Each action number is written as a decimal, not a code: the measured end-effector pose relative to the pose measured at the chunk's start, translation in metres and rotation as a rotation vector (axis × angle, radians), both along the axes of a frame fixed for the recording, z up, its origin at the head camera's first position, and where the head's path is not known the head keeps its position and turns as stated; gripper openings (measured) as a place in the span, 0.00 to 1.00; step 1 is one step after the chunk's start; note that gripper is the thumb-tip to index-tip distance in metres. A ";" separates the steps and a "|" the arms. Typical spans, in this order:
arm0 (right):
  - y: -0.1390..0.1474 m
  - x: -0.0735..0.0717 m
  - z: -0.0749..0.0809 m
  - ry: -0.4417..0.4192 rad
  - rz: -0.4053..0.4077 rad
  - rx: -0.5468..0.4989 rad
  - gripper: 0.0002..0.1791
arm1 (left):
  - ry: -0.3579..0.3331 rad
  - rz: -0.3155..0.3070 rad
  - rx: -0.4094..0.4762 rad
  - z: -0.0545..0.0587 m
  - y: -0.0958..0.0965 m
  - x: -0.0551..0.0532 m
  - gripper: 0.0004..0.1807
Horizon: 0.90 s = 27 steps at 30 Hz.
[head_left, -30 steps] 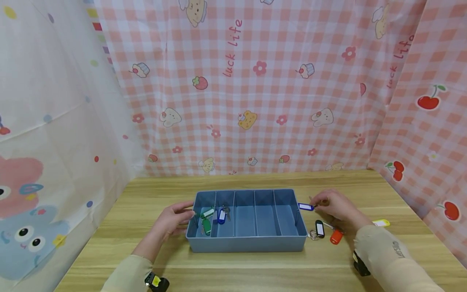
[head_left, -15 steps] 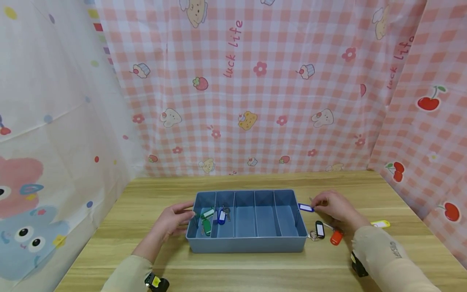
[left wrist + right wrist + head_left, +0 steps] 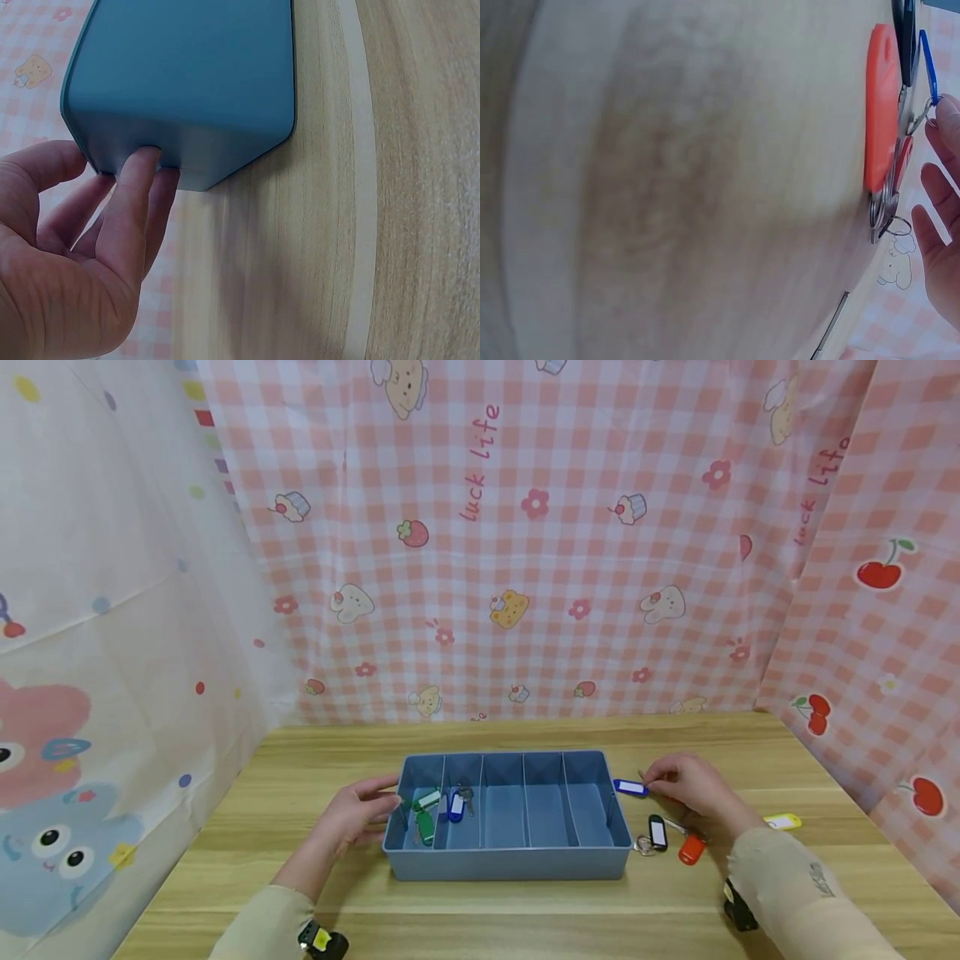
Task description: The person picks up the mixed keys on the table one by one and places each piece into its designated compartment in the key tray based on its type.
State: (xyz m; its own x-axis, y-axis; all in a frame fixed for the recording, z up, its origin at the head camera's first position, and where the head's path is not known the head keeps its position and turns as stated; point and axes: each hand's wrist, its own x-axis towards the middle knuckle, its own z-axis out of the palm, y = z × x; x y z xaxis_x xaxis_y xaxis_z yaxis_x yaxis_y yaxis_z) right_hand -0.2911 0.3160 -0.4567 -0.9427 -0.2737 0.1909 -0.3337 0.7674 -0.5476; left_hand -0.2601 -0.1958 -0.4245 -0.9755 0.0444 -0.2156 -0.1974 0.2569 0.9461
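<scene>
The fingers of my right hand (image 3: 690,787) pinch the metal ring (image 3: 931,118) of a blue key tag (image 3: 631,788). The tag points leftward out of that pinch, long axis roughly along the tray's length, its free end just beside the right end wall of the blue-grey five-compartment tray (image 3: 507,865); whether the two touch I cannot tell. My right hand is plainly the nearer one. My left hand (image 3: 354,814) is at the opposite end, fingers fairly straight, tips resting against the outer wall, thumb at the rim.

A second blue key tag (image 3: 457,807) lies in the second compartment from the left, long axis running towards me; two green key tags (image 3: 425,828) lie in the leftmost. On the worktop (image 3: 495,918), nearer me, are a black key tag (image 3: 657,833) and a red key tag (image 3: 692,850), with a yellow key tag (image 3: 784,821) right of my forearm.

White labels show on the blue, black and yellow tags; I can read nothing on them. The checked curtain (image 3: 510,556) says "luck life" in red script. Lettering on my right sleeve (image 3: 783,872) is too small to make out.
</scene>
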 end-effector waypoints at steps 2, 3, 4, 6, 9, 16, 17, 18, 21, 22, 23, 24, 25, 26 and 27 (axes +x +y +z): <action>0.000 0.001 0.001 -0.019 -0.010 -0.009 0.04 | 0.001 -0.002 0.002 0.000 0.000 0.000 0.27; 0.000 0.001 0.001 -0.024 -0.013 -0.010 0.04 | 0.000 -0.001 0.004 0.000 0.000 0.000 0.27; 0.000 0.002 0.002 -0.033 -0.021 -0.018 0.04 | -0.001 -0.001 0.005 0.000 0.000 0.000 0.27; 0.001 0.003 0.003 -0.041 -0.021 -0.028 0.04 | -0.002 0.000 0.009 -0.001 -0.001 0.000 0.27; 0.001 0.003 0.003 -0.057 -0.026 -0.055 0.03 | -0.004 0.001 0.015 -0.001 -0.001 0.000 0.27; 0.001 0.001 0.005 -0.043 -0.041 -0.048 0.04 | -0.008 0.004 0.023 -0.001 -0.001 0.000 0.26; 0.001 0.001 0.005 -0.040 -0.039 -0.047 0.04 | -0.009 0.004 0.021 -0.001 -0.001 0.000 0.26; 0.001 0.001 0.005 -0.040 -0.043 -0.048 0.04 | -0.009 0.005 0.020 -0.001 -0.001 0.000 0.26; 0.002 0.001 0.006 -0.034 -0.049 -0.050 0.04 | -0.010 0.009 0.016 0.000 0.000 0.000 0.26; 0.002 0.001 0.007 -0.031 -0.050 -0.052 0.04 | -0.010 0.009 0.014 0.000 0.000 0.000 0.26; 0.002 0.002 0.007 -0.031 -0.054 -0.055 0.04 | -0.011 0.010 0.011 0.001 0.000 0.000 0.26; 0.001 0.002 0.008 -0.034 -0.060 -0.060 0.04 | -0.013 0.012 0.010 0.001 0.000 0.000 0.26; 0.001 0.002 0.008 -0.035 -0.064 -0.065 0.04 | -0.014 0.014 0.008 0.001 0.000 0.000 0.26; 0.001 0.003 0.009 -0.038 -0.069 -0.070 0.03 | -0.014 0.015 0.005 0.001 0.001 0.000 0.26; 0.001 0.003 0.009 -0.042 -0.073 -0.079 0.04 | -0.016 0.016 0.004 0.001 0.001 0.000 0.26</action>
State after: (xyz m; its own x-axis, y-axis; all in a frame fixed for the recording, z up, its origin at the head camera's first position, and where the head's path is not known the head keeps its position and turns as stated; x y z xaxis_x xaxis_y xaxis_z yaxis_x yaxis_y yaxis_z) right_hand -0.2879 0.3172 -0.4473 -0.9673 -0.1893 0.1689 -0.2536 0.7426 -0.6199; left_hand -0.2602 -0.1953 -0.4236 -0.9725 0.0293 -0.2309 -0.2166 0.2494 0.9439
